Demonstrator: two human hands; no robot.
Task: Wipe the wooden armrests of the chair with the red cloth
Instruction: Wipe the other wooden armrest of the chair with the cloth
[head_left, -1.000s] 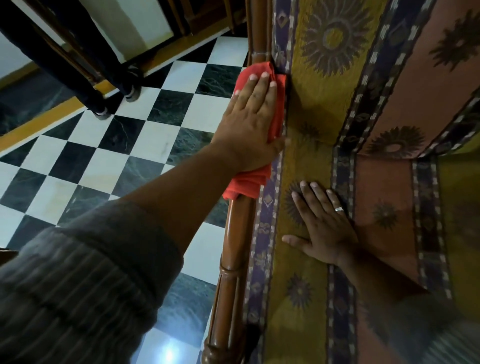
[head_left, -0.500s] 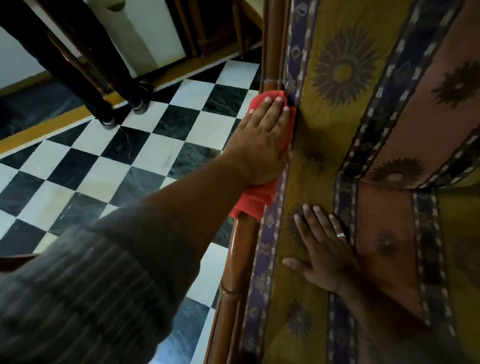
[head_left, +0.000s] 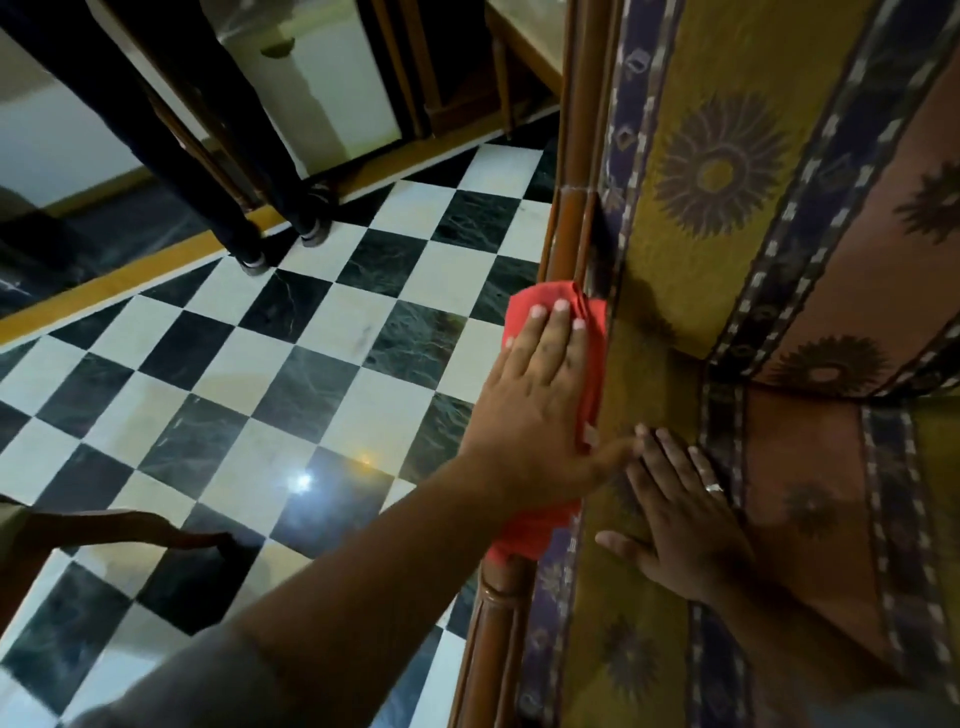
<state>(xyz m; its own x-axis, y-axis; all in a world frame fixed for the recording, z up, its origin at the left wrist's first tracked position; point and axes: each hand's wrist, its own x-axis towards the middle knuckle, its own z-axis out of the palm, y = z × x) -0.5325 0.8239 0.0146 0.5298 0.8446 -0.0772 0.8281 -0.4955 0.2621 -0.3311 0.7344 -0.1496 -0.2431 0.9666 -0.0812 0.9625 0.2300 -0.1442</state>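
The chair's wooden armrest (head_left: 570, 208) is a brown turned rail that runs from the top of the view down to the bottom edge. A red cloth (head_left: 543, 300) is draped over its middle. My left hand (head_left: 537, 410) lies flat on the cloth, pressing it to the rail, with the thumb hooked over the inner side. The cloth's lower end (head_left: 522, 538) sticks out under my wrist. My right hand (head_left: 680, 514), with a ring on one finger, rests palm down and fingers spread on the patterned seat cushion (head_left: 644, 654) beside the rail. It holds nothing.
A black and white checkered tile floor (head_left: 260, 364) lies left of the chair. Dark furniture legs (head_left: 234, 208) stand at the upper left by a yellow floor border. Another curved wooden armrest (head_left: 114, 530) juts in at the lower left. The chair's patterned backrest (head_left: 727, 166) rises at right.
My left hand has slid the red cloth along the rail toward me, away from the backrest end. My right hand stays flat on the cushion. The view has shifted down.
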